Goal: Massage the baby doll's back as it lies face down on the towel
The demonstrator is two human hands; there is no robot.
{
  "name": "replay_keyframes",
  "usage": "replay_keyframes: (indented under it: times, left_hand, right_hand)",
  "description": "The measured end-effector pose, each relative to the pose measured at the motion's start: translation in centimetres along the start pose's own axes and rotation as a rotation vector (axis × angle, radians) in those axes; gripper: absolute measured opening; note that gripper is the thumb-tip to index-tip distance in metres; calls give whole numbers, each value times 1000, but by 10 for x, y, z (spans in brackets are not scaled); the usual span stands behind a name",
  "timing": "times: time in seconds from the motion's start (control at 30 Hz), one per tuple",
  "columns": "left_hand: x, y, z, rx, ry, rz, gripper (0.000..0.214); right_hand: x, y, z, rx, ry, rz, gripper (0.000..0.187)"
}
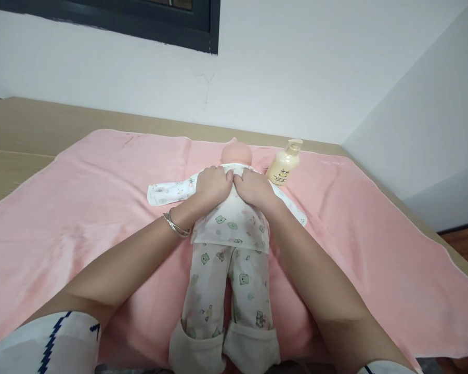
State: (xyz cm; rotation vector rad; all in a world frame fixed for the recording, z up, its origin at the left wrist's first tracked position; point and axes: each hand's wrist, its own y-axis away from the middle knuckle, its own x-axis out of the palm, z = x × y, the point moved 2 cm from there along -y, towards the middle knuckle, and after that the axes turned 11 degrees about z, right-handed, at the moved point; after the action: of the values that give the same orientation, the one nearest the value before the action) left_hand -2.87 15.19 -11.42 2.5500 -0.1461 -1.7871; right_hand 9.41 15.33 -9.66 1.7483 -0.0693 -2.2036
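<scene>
A baby doll point(237, 154) in a white printed shirt point(231, 226) and matching trousers point(249, 283) lies stretched out at the middle of a pink blanket point(113, 218). Its bald head points away from me; no face shows. My left hand point(214, 184) rests flat on the left of the doll's upper body, and my right hand point(254, 188) lies on the right. Both thumbs almost meet at the midline, and the fingers curve over the shoulders, partly hidden. Beyond my right hand, a cream pump bottle point(284, 165) leans beside the doll's sleeve.
The blanket covers a beige tabletop point(74, 115) that shows along the back and sides. Behind it rises a white wall point(281, 67) with a dark window frame point(171, 31) at the upper left. Another wall point(437, 119) closes in at the right.
</scene>
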Motion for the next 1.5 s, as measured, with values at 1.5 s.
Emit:
replay_keyframes:
  times: [1.5]
  left_hand:
    - [19,-10,15,-34,163,-208,36]
  right_hand:
    - [11,-16,-13,32,-56,-115,67]
